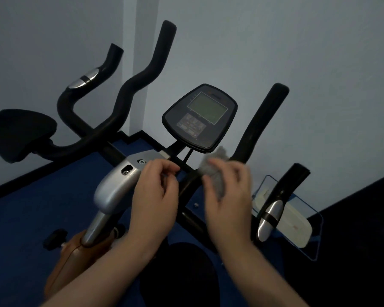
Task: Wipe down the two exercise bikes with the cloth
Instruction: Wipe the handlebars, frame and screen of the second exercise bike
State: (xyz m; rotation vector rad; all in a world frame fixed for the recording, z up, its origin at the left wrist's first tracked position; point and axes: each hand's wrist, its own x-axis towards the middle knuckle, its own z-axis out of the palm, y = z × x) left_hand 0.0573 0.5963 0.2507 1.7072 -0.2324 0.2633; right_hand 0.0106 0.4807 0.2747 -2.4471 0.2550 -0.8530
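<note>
The exercise bike fills the head view, with its console (pixel 200 117) at centre, black handlebars (pixel 140 80) curving up and a silver stem cover (pixel 118 182) below. My right hand (pixel 227 196) grips a grey cloth (pixel 212 171) against the black bar just under the console. My left hand (pixel 156 191) hovers beside the silver cover with its fingers curled in; a scrap of grey shows between them, but whether it holds anything is unclear. A black part (pixel 20 134) that may belong to a second bike shows at far left.
Blue-grey walls stand close behind the bike, meeting in a corner. The floor (pixel 31 218) is dark blue. A clear tray with a white item (pixel 297 227) lies on the floor at right. A right handlebar grip with silver sensor (pixel 271 216) juts toward me.
</note>
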